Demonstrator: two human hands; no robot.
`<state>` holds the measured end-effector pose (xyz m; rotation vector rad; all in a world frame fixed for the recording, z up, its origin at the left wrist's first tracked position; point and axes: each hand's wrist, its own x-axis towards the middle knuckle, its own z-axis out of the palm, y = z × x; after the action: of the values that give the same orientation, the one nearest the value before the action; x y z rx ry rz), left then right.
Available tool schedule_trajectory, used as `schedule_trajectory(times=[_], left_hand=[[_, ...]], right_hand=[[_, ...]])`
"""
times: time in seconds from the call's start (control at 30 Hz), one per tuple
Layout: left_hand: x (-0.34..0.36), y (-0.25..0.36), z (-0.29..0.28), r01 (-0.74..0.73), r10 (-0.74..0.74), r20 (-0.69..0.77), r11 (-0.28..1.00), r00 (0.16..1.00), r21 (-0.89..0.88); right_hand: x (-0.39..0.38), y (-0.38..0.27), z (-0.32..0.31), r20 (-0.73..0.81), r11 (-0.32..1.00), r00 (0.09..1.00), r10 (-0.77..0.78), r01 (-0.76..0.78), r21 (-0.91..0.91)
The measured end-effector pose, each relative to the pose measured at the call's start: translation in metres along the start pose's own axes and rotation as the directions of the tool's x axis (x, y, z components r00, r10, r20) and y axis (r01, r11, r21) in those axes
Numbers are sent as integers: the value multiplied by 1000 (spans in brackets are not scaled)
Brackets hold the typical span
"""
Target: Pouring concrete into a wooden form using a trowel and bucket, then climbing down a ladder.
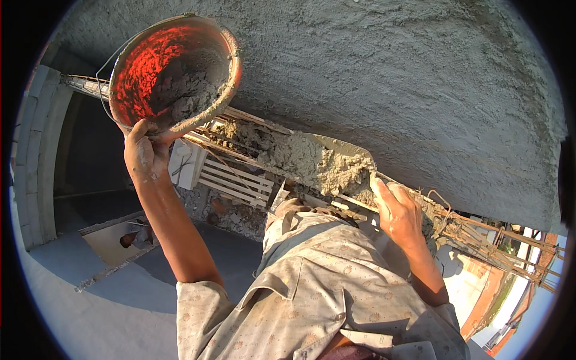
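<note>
My left hand [144, 150] is closed on the lower rim of a red bucket [141, 72] caked with grey mortar, with wet mortar [186, 96] inside and a wire handle hanging at its side. My right hand [399, 213] grips a mortar-covered trowel [342, 144], its fingers at the near right end of the blade. The trowel carries a lump of mortar [342, 171] and lies over a narrow plank scaffold [252, 117] strewn with more mortar, along the foot of the rough rendered wall [384, 72].
Tied bamboo poles [498, 237] extend to the right, with rooftops beyond. A white slatted piece [231, 183] and rubble lie below. At left are a block wall [36, 162] and a grey lower surface [90, 288] with an opening, where a small dark shape, unclear, shows.
</note>
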<state>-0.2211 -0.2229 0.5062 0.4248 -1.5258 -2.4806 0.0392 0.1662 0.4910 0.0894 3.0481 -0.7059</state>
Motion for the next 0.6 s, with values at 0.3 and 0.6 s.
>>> schedule_trajectory(times=[0.3,0.6], left_hand=[[3,7,-28,21,-21,1,998,1000,-51],[-17,-4,0,-83,81,-55,996,995,-25]], right_hand=[[-65,8,-17,-26,814,891,454,-402,420],[23,-14,45,265,755,940,216,-333,566]])
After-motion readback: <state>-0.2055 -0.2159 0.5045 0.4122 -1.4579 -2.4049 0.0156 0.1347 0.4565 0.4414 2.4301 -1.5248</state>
